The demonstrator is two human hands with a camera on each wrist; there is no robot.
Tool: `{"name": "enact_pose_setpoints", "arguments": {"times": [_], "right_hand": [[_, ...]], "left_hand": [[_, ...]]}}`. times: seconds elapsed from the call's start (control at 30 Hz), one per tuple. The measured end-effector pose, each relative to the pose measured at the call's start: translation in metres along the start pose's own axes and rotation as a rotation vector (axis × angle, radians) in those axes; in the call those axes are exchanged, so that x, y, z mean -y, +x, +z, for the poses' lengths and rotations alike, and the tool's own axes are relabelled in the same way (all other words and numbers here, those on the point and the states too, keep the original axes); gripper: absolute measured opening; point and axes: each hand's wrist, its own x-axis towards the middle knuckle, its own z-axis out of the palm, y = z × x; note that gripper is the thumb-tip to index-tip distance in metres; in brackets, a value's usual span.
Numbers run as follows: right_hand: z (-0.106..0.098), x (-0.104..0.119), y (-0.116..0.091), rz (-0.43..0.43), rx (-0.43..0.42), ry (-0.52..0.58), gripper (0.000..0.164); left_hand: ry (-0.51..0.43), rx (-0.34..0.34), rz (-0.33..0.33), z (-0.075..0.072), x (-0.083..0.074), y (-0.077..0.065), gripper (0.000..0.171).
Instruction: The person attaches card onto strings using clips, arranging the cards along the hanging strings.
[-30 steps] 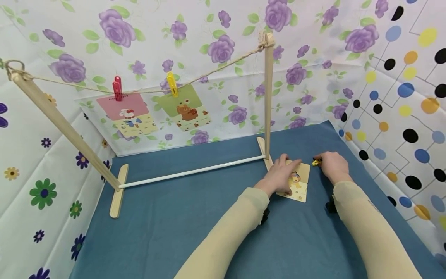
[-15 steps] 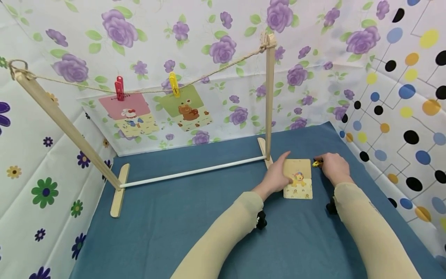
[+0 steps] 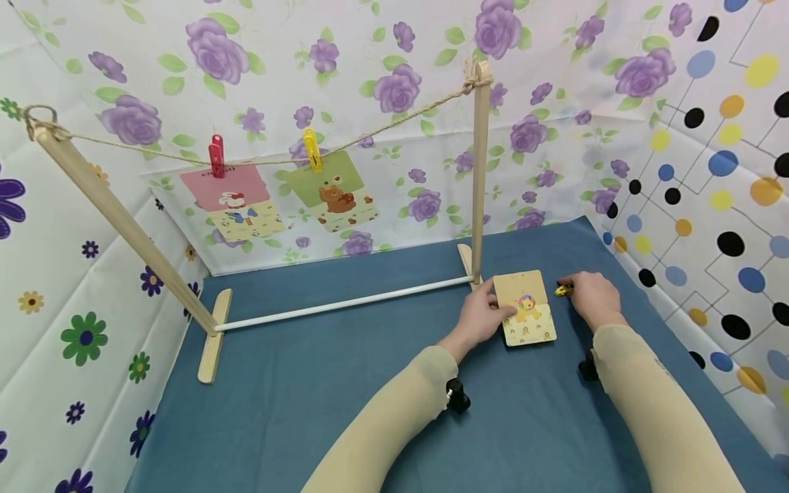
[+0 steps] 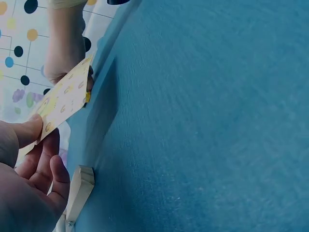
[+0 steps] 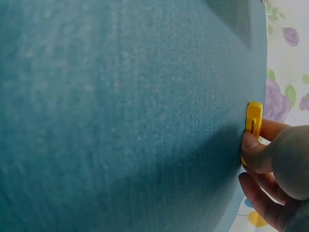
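My left hand [image 3: 479,316] pinches the left edge of a pale yellow card [image 3: 524,308] with a small cartoon lion on it. The left wrist view has the card [image 4: 65,99] tilted up off the blue cloth, its shadow below, thumb on the printed face and fingers behind. To the right, my right hand [image 3: 593,299] pinches a yellow clothespin [image 5: 253,121] between thumb and forefinger, right at the cloth. Two cards hang from a rope [image 3: 382,127]: a pink one [image 3: 231,192] under a red clothespin [image 3: 216,156] and a green one [image 3: 335,188] under a yellow clothespin [image 3: 312,150].
The rope runs between a left wooden post [image 3: 123,222] and a right wooden post [image 3: 481,171]. A white rod [image 3: 345,303] joins their feet just above the blue cloth [image 3: 308,397]. Flowered and dotted sheets stand behind and at the sides.
My left hand, first spread over the card, has shifted to its left edge and lifted it at a tilt. My right hand stays in place with the clothespin.
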Motion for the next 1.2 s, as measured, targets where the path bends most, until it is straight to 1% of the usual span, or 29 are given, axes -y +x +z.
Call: {"name": "enact_pose_setpoints", "arguments": {"times": [0.1,0.23,0.4,0.47,0.73,0.9,1.2], "right_hand": [[0.002,-0.001,0.000,0.000,-0.015,0.004,0.041],[0.004,-0.005,-0.003,0.006,-0.042,0.013,0.040],[0.005,-0.007,-0.005,0.022,-0.060,0.023,0.038],[0.005,-0.007,-0.005,0.021,-0.058,0.026,0.038],[0.005,-0.007,-0.006,0.033,-0.024,0.056,0.042],[0.005,-0.009,-0.007,0.037,-0.026,0.070,0.044],[0.007,-0.012,-0.009,0.019,-0.018,0.074,0.044]], "left_hand": [[-0.007,-0.023,-0.004,0.000,0.002,-0.005,0.066],[-0.022,-0.024,-0.016,-0.001,0.006,-0.016,0.047],[-0.103,-0.038,-0.027,-0.006,0.012,-0.028,0.034],[-0.133,-0.052,-0.037,-0.009,0.013,-0.032,0.032],[-0.155,-0.072,-0.072,-0.023,0.021,-0.039,0.031],[-0.184,-0.104,-0.065,-0.032,0.023,-0.040,0.026],[-0.265,-0.154,-0.049,-0.056,0.020,-0.038,0.017]]}}
